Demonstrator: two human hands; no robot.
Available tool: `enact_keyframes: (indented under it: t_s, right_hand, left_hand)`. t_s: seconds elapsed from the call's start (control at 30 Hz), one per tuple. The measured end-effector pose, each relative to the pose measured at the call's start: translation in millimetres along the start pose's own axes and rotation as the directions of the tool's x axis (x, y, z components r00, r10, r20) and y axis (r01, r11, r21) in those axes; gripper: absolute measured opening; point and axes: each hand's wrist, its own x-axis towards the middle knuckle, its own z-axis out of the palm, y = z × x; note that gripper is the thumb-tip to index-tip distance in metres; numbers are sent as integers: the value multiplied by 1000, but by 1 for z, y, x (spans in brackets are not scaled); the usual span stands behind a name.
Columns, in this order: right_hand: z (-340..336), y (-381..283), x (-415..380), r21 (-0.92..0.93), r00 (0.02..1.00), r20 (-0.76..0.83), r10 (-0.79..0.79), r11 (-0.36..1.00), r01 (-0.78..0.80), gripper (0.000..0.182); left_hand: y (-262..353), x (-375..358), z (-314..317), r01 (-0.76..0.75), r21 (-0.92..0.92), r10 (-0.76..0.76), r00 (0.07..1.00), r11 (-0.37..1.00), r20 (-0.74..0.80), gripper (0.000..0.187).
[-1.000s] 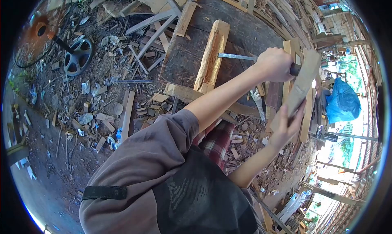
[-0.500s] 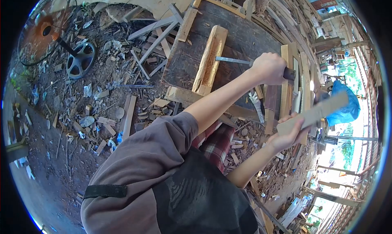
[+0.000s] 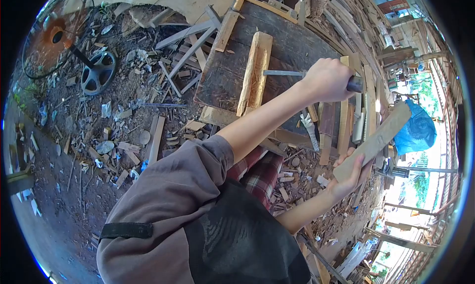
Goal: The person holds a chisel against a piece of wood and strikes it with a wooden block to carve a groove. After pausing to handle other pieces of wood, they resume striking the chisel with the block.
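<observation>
My left hand (image 3: 329,80) is closed around the handle of a steel chisel (image 3: 282,73). The blade lies level, and its tip is in the hollowed groove of a pale wooden block (image 3: 255,73). That block lies lengthwise on a dark plank workbench (image 3: 292,41). My right hand (image 3: 349,177) grips the lower end of a flat length of wood (image 3: 376,140). The wood is held like a mallet, tilted up to the right, and hangs below and apart from the chisel's handle end.
Offcuts, slats and chips (image 3: 183,46) litter the dirt around the bench. A rusty fan (image 3: 54,36) with a round black base (image 3: 97,73) stands at the far left. Planks (image 3: 346,120) lean at the bench's right side. A blue bag (image 3: 418,128) lies further right.
A second ago the wooden striker was against the chisel's handle end. My right hand has drawn it back and down, clear of the handle. My left hand still holds the chisel in the groove.
</observation>
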Motion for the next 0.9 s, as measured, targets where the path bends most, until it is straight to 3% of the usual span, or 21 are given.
enact_keyframes:
  t_s: [0.13,0.57,0.9]
  right_hand:
    - [-2,1,-3,-43,1000,18,2,999,-1,55]
    - [5,9,-9,-35,997,74,20,999,-17,65]
    - [1,8,-8,-54,994,98,38,998,-33,64]
  left_hand:
    - [18,-11,-14,-26,-36,23,998,999,-59,25]
    - [14,-27,-21,-68,-155,41,985,986,-170,27]
    - [17,-26,-30,-60,-147,40,990,987,-136,27]
